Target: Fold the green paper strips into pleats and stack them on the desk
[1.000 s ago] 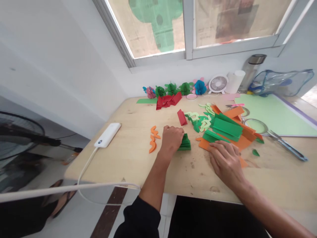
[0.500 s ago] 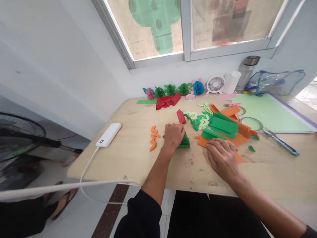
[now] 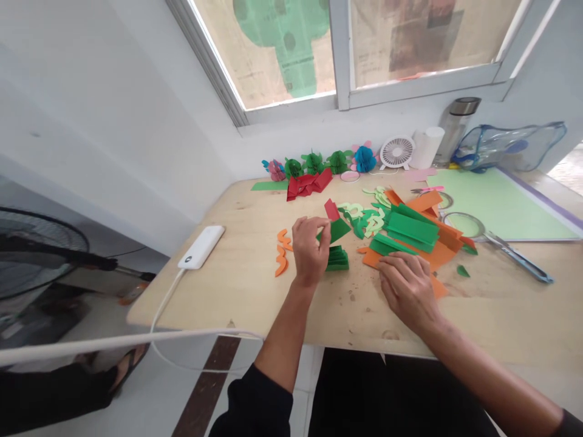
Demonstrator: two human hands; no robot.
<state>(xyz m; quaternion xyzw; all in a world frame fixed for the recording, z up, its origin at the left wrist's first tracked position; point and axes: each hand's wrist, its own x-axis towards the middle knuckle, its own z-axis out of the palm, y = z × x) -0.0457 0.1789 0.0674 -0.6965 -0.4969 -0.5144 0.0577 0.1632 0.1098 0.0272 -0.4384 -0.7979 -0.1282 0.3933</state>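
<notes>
My left hand is closed, pinching a green paper piece between thumb and fingers. The piece is raised above a small stack of folded green paper on the table. My right hand is curled with its fingertips together beside the pile; whatever they hold, if anything, is hidden. Just beyond those fingers lie folded green paper strips and orange paper. A red folded paper sits behind the raised piece. Wavy light-green cutouts lie between the hands, farther back.
Orange cutouts and a white power bank with a cable lie left. Scissors and a tape roll lie right, near a light-green sheet. Paper figures, red paper and a small fan line the back.
My left hand has lifted a green paper piece up off the small stack, uncovering the stack below. My right hand has stayed in place.
</notes>
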